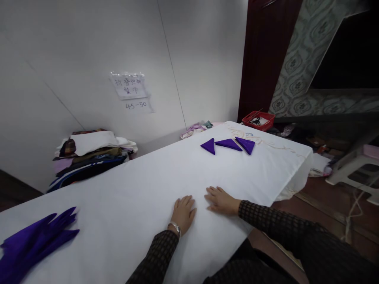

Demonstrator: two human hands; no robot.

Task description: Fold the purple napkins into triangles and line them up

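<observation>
My left hand (182, 215) lies flat on the white tablecloth (142, 213), fingers stretched out, a silver bracelet (175, 227) at its wrist. To its right, my right hand (221, 201) also rests palm down with its fingers apart. Neither holds anything. Beyond my hands, three purple cloths folded into triangles lie in a row: a left one (209, 146), a middle one (228, 144) and a right one (246, 144). At the table's left end is a loose heap of purple cloth (38, 240), cut off by the frame edge.
Against the wall at the left stands a pile of folded clothes (94, 154). A red basket (258, 120) holding scissors sits past the table's far end. A plastic stool (359, 165) is on the floor at right. A handwritten paper sign (130, 86) hangs on the wall.
</observation>
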